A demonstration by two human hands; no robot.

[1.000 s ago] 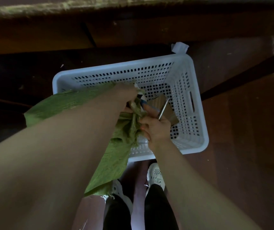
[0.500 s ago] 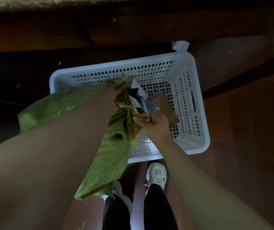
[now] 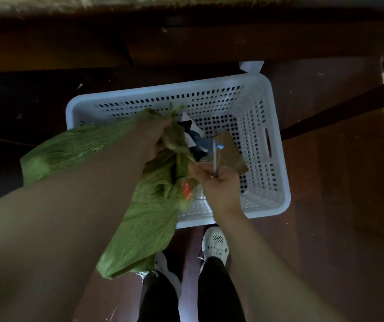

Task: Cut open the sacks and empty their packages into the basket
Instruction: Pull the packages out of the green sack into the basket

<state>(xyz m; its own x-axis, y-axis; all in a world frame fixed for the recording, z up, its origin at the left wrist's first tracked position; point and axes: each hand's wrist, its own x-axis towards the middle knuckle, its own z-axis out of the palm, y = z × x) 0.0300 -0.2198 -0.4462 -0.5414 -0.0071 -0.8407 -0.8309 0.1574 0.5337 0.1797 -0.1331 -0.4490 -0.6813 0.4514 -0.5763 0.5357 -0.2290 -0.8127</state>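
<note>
A green woven sack (image 3: 149,205) hangs over the near left part of a white perforated basket (image 3: 265,108) on the floor. My left hand (image 3: 153,138) grips the bunched mouth of the sack above the basket. My right hand (image 3: 218,184) holds a thin metal blade (image 3: 214,156) pointing away from me and also pinches the sack's edge. Dark blue and white packages (image 3: 193,135) stick out of the sack's mouth. A brown cardboard package (image 3: 230,152) lies inside the basket. Something orange (image 3: 186,189) shows through a fold of the sack.
A dark wooden beam or furniture edge (image 3: 186,43) runs across the far side. A white scrap (image 3: 251,66) lies behind the basket. My white shoes (image 3: 216,245) stand just in front of the basket on the dark wooden floor (image 3: 339,205).
The sack's mouth has opened wider and the blue and white packages have slid further out. My right hand has turned the blade from slanting right to pointing away from me.
</note>
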